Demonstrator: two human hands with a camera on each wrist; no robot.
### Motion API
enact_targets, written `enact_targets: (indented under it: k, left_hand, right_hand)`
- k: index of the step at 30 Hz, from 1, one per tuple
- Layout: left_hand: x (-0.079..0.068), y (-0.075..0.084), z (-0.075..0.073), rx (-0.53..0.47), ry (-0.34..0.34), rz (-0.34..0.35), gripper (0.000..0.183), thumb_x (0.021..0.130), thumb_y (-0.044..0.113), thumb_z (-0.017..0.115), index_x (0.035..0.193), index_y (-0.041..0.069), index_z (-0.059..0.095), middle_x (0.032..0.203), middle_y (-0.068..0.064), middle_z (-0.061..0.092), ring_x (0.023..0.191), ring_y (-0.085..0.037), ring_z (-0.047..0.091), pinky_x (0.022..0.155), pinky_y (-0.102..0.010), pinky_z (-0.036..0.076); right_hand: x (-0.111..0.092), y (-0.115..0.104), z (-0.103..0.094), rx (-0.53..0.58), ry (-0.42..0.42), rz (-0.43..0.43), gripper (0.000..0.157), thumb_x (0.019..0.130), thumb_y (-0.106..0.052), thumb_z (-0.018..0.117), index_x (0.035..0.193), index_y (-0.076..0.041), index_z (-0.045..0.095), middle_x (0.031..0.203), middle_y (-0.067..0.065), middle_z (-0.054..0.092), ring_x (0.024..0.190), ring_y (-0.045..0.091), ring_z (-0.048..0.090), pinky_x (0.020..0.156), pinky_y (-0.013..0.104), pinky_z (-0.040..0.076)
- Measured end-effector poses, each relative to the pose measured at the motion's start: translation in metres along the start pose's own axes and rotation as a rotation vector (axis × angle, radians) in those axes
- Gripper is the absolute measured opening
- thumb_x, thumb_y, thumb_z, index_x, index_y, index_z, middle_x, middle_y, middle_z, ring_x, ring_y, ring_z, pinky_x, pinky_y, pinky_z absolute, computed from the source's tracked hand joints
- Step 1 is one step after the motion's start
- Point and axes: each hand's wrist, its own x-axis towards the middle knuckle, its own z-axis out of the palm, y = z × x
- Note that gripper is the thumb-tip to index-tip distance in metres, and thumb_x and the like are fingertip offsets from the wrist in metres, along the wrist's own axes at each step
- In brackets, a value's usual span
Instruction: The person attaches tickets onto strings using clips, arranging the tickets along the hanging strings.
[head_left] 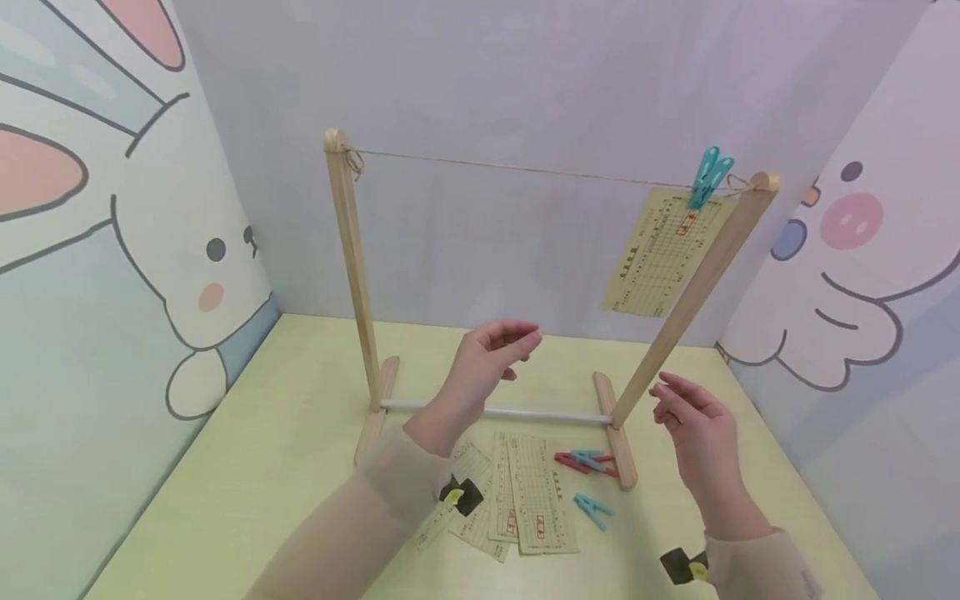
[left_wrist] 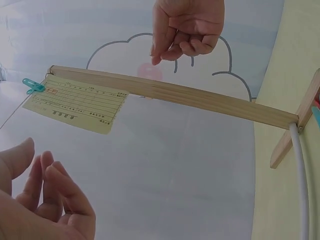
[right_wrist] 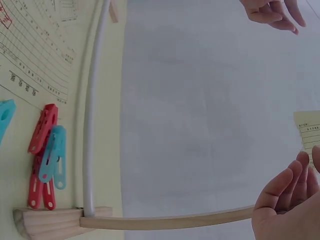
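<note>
A yellowish printed paper slip (head_left: 663, 258) hangs from a thin string (head_left: 480, 163), pinched by a teal clothespin (head_left: 708, 179) near the right post. My left hand (head_left: 483, 367) is raised in front of the wooden rack, below the string, with loosely bent fingers and nothing in them. To the right of the right post (head_left: 693, 287) is my right hand (head_left: 697, 429), also holding nothing, its fingers relaxed. In the left wrist view, a gap shows between the left thumb (left_wrist: 17, 160) and the fingertips. The hanging slip partly shows behind the right hand in the right wrist view.
Several printed slips (head_left: 536, 492) lie overlapping on the table, partly behind the left sleeve. Beside them are a pile of red and blue clothespins (right_wrist: 44, 130) and a single teal clothespin (head_left: 594, 510). A white rod (head_left: 540, 413) joins the rack's feet. Cartoon-printed walls enclose the table.
</note>
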Motion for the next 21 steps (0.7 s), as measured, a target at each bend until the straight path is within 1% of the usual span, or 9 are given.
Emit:
enact_targets:
  k: [4,5,13,21]
  left_hand:
    - [-0.002,-0.009,-0.003,-0.006,0.019,-0.014,0.027,0.093,0.023,0.07,0.117,0.011,0.069,0.095,0.004,0.067,0.082,-0.011,0.058,0.064,-0.024,0.047]
    - [-0.003,-0.011,-0.004,-0.006,0.024,-0.018,0.027,0.093,0.023,0.07,0.117,0.011,0.069,0.094,0.007,0.067,0.081,-0.009,0.058,0.064,-0.024,0.047]
    - [-0.007,-0.025,-0.009,-0.003,0.053,-0.055,0.031,0.092,0.025,0.071,0.119,0.01,0.068,0.095,0.005,0.068,0.083,-0.01,0.059,0.066,-0.023,0.047]
    - [-0.012,-0.039,-0.014,-0.001,0.082,-0.095,0.03,0.092,0.026,0.071,0.118,0.011,0.068,0.1,0.004,0.07,0.086,-0.013,0.06,0.068,-0.024,0.049]
  right_hand:
    - [-0.002,0.009,-0.006,-0.019,0.031,0.043,0.022,0.096,0.003,0.058,0.099,-0.01,0.076,0.084,-0.002,0.071,0.069,0.01,0.06,0.066,0.019,0.053]
    - [-0.003,0.011,-0.007,-0.029,0.041,0.055,0.022,0.096,0.002,0.059,0.098,-0.012,0.076,0.084,-0.002,0.071,0.069,0.01,0.06,0.067,0.019,0.053]
    - [-0.008,0.025,-0.015,-0.079,0.085,0.136,0.02,0.097,-0.005,0.06,0.097,-0.018,0.076,0.087,-0.004,0.069,0.071,0.008,0.058,0.068,0.019,0.052]
    - [-0.018,0.041,-0.023,-0.12,0.119,0.168,0.019,0.098,-0.008,0.061,0.096,-0.02,0.075,0.086,-0.006,0.07,0.071,0.008,0.057,0.068,0.018,0.051]
